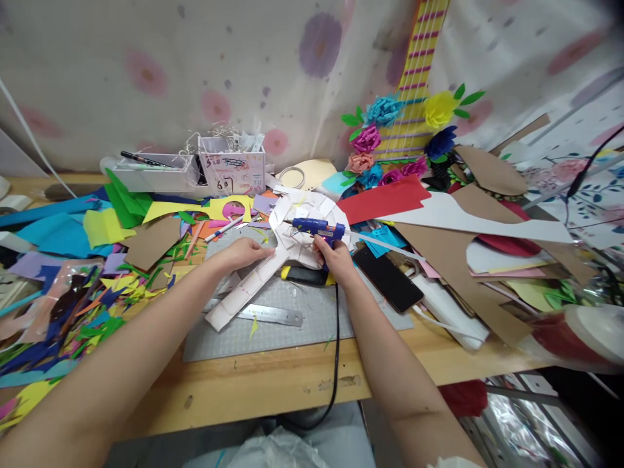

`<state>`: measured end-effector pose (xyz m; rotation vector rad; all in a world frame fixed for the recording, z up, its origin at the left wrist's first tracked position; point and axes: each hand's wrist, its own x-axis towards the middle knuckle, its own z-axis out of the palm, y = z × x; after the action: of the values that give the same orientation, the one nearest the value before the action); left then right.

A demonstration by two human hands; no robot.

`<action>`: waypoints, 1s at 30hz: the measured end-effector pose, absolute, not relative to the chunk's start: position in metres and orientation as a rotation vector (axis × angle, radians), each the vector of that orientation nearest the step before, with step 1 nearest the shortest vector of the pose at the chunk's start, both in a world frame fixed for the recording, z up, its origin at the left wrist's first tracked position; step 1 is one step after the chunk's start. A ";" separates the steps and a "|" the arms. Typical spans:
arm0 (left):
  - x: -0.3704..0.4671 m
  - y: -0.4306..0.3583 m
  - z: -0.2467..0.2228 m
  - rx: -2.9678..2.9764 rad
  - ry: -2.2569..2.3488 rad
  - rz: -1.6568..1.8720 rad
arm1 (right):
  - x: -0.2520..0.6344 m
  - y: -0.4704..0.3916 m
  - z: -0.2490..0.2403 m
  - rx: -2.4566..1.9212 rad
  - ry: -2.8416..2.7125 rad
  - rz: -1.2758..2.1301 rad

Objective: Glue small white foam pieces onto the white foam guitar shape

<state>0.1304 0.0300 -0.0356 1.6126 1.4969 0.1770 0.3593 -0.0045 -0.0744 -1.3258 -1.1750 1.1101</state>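
Observation:
My right hand (334, 260) is closed around the grip of a blue hot glue gun (314, 227). The gun's nozzle points left over the round part of a white paddle-shaped paper piece (260, 286), and a long glue stick (385, 246) trails from its back. With fingers pinched, my left hand (246, 252) holds the paper piece where its long strip meets the round part. Under that strip lie a steel ruler (273, 315) and a grey cutting mat (287, 341). A yellow-and-black tool handle (307, 275) shows below the round part.
Coloured paper scraps (104, 305) cover the left side. Behind stands a white organizer box (234, 170). To the right are a black phone (387, 276), cardboard sheets (439, 260) and a yellow paper guitar (409, 123) with paper flowers. The gun's black cord (337, 351) drops over the wooden table edge.

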 end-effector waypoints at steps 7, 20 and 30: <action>0.125 0.026 -0.041 1.686 1.468 0.275 | 0.358 -0.006 -0.073 -1.316 -1.178 1.119; 0.108 0.019 -0.028 1.755 1.441 0.116 | 0.360 -0.004 -0.075 -1.333 -1.186 1.097; 0.109 0.010 -0.035 1.662 1.464 0.218 | 0.356 -0.007 -0.068 -1.339 -1.151 1.118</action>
<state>0.1088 0.0102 -0.0349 1.6618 1.4637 0.2182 0.3563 -0.0071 -0.0676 -1.3394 -1.1507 1.1184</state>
